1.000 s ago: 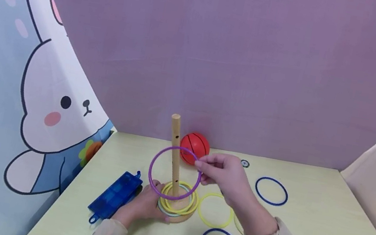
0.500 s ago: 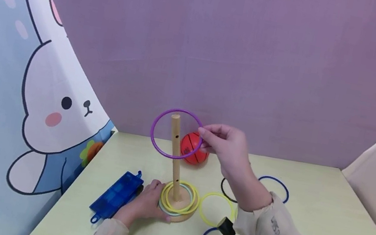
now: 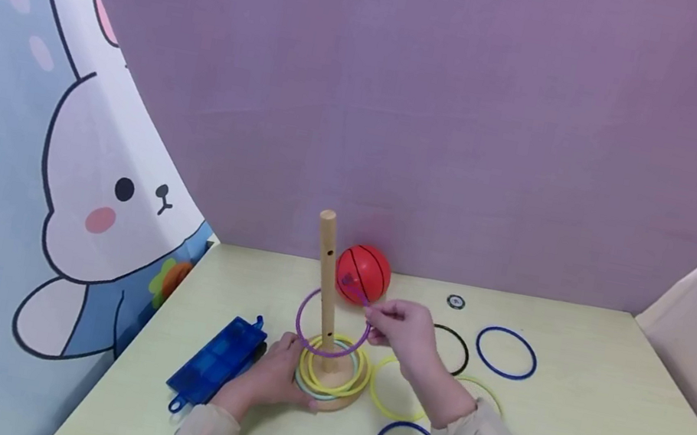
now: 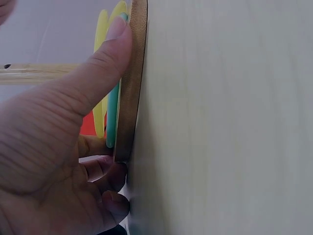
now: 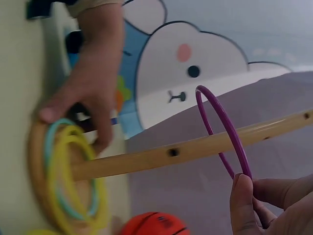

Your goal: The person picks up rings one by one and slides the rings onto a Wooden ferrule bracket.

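My right hand (image 3: pixel 405 334) pinches a thin purple ring (image 5: pixel 227 122) by its edge, thumb against fingers. In the right wrist view that ring encircles the wooden post (image 5: pixel 200 149), partway along it. My left hand (image 3: pixel 274 371) grips the round wooden base (image 4: pixel 133 83) of the ring-toss stand at its left side, the thumb pressing from the near side. Around the foot of the post lie yellow rings (image 5: pixel 101 205) and a pale green ring (image 4: pixel 112 115). The post stands nearly upright, leaning slightly left in the head view.
A blue plastic case (image 3: pixel 216 361) lies left of the stand, and a red ball (image 3: pixel 363 274) sits behind it. Blue (image 3: pixel 534 363), black (image 3: pixel 467 351) and yellow (image 3: pixel 370 392) rings lie to the right. A small round disc (image 3: pixel 456 302) is near the back edge.
My right hand rose with the purple ring to the top of the post, then came down with the ring around it. My left hand kept its grip on the base.
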